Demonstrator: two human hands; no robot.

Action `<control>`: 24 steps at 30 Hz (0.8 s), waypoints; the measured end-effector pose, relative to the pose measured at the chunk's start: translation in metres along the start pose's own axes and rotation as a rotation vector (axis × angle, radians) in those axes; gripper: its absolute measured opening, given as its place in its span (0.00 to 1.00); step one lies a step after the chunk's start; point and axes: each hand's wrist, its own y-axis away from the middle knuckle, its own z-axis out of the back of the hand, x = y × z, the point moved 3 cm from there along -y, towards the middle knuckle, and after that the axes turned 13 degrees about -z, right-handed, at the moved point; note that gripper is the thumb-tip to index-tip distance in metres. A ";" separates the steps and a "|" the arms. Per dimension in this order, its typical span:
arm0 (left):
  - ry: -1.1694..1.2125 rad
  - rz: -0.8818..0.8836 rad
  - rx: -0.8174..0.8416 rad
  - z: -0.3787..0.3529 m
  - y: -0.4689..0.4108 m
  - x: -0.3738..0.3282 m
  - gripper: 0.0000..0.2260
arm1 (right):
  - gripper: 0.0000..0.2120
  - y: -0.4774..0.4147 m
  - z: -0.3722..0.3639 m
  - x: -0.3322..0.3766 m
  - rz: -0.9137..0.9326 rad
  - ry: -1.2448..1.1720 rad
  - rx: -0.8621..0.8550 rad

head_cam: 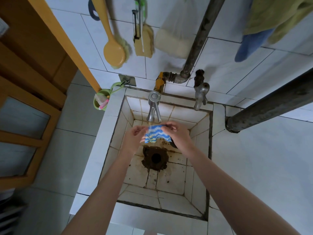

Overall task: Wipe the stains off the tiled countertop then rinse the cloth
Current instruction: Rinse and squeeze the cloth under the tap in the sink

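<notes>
Both hands appear in the single head view, over a deep white-tiled sink basin (111,119) stained brown round its dark round drain hole (155,158). Rinsing looks to be the step in hand: the small blue-and-white wavy-striped cloth (156,134) is stretched out just under the spout of the chrome lever tap (153,106). Whether water runs is hard to tell. The left hand (133,136) pinches the cloth's left edge between thumb and curled fingertips. The right hand (177,134) pinches the upper right corner likewise, its other fingers loosely bent. Next, I judge, the cloth wants rubbing and wringing, which calls for a fuller grip.
</notes>
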 end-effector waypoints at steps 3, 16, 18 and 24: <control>0.060 0.014 -0.008 -0.001 -0.002 -0.002 0.03 | 0.04 -0.005 -0.004 0.000 -0.009 -0.039 -0.017; 0.107 -0.022 -0.004 0.008 -0.006 -0.007 0.08 | 0.04 -0.013 -0.012 0.015 -0.006 -0.126 -0.037; 0.107 -0.027 -0.024 0.006 -0.007 -0.010 0.05 | 0.04 -0.014 -0.009 0.017 -0.003 -0.130 -0.053; 0.152 -0.027 -0.062 -0.003 -0.013 -0.014 0.08 | 0.06 -0.013 0.001 0.022 -0.004 -0.144 -0.083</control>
